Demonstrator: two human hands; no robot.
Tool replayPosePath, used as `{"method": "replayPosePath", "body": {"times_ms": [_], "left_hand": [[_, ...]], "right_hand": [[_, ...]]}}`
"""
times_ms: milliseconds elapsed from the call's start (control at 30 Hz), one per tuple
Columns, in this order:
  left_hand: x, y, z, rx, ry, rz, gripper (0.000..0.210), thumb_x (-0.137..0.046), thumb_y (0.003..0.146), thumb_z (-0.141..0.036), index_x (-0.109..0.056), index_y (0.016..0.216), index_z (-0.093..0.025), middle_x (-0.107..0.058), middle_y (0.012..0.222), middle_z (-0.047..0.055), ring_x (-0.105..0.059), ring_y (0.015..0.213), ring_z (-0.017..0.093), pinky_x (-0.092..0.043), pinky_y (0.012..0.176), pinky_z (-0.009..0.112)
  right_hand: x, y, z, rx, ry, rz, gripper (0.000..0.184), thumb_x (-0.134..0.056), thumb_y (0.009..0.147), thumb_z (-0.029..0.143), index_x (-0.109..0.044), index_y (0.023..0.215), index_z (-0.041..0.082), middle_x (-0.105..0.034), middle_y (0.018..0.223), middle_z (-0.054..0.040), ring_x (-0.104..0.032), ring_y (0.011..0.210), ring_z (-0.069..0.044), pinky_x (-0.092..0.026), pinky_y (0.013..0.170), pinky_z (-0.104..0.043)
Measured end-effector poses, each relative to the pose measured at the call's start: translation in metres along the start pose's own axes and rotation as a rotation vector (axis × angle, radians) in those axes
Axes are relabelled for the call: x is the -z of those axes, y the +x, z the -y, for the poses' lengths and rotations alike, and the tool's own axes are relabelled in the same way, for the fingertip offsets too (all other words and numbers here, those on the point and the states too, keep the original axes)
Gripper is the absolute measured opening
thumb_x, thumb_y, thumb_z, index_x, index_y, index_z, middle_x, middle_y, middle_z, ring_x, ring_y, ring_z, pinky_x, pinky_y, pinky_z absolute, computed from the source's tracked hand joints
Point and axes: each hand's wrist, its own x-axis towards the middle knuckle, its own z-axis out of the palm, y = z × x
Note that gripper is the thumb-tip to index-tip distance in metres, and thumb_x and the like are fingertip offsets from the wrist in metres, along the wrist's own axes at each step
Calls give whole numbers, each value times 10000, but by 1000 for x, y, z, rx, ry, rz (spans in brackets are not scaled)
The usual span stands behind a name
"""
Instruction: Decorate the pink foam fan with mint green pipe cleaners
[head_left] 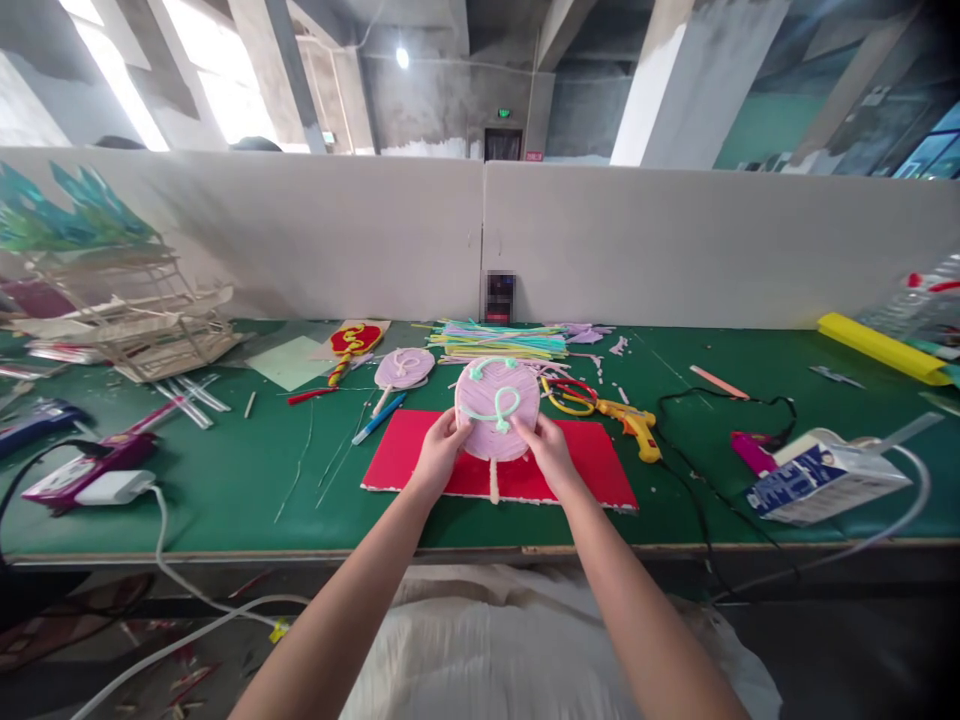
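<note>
Between my two hands is a round lilac fan made of pipe cleaners, with mint-green curls on its face and a short cream handle pointing down. My left hand grips its lower left edge, thumb on the front. At the lower right edge my right hand pinches it the same way. The fan is held up over a red board lying on the green table. A second lilac fan lies behind to the left, near a blue pen.
Bundled pastel pipe cleaners lie at the back. A yellow glue gun and scissors rest right of the board. A carton stands near the right front, a power strip at left. Cables cross the table's front edge.
</note>
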Motion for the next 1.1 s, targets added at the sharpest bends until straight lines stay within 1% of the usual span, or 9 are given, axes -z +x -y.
{"method": "replayPosePath", "body": {"times_ms": [67,167,333,467,567,667,767,1000,1100], "left_hand": [[-2,-2,0,29,-28,39,470,-721,638,-393,-604,1006,-126,-691,912,78,-644,837,203,-507,716,276],[-5,-5,0,81,-31,87,489,-757,598,-394,-635,970,-101,-691,980,118,-631,936,262,-491,822,346],[-9,-8,0,69,57,126,541,-801,549,-357,-660,997,-89,-675,1054,138,-584,1049,309,-428,938,405],[-6,-7,1,57,79,60,532,-802,547,-356,-668,992,-96,-683,1039,125,-601,1021,299,-440,927,407],[-3,-5,3,60,107,31,513,-790,562,-377,-674,972,-90,-695,1001,120,-618,984,287,-457,908,394],[-2,-6,3,65,141,34,497,-784,570,-382,-678,953,-85,-703,972,116,-628,959,281,-470,890,386],[-4,-7,2,58,163,45,475,-780,578,-375,-679,944,-89,-708,958,105,-632,949,273,-479,878,378],[-5,-8,0,56,190,26,486,-806,528,-354,-684,918,-91,-709,956,107,-639,934,274,-494,857,373],[-5,-9,0,62,215,24,475,-803,531,-358,-688,911,-96,-709,956,106,-640,933,274,-501,847,371]], "right_hand": [[-1,-4,3,-25,94,30,358,-605,718,491,-626,873,168,-675,811,-49,-617,783,-200,-468,637,-270],[-1,-5,4,-54,198,35,344,-647,697,450,-638,890,165,-679,876,-52,-609,818,-203,-464,681,-281],[-1,-6,6,-62,203,85,329,-658,692,447,-647,885,181,-688,882,-41,-612,861,-220,-461,732,-303],[-2,-9,11,-62,174,155,321,-645,709,448,-642,895,185,-689,920,-44,-607,935,-230,-466,791,-316],[-3,-11,12,-53,168,188,359,-678,679,421,-631,947,187,-689,956,-48,-612,950,-237,-475,803,-330],[-3,-11,11,-60,125,152,368,-703,646,415,-639,916,174,-698,911,-53,-632,903,-246,-486,779,-343],[-3,-11,11,-53,93,122,349,-689,662,421,-645,888,159,-701,894,-62,-637,885,-248,-488,766,-340],[-2,-11,13,-60,81,149,296,-681,671,400,-653,834,156,-703,861,-58,-637,880,-247,-490,733,-318],[-2,-12,14,-61,82,163,289,-682,668,392,-656,829,154,-704,844,-57,-636,882,-249,-489,733,-318]]}}
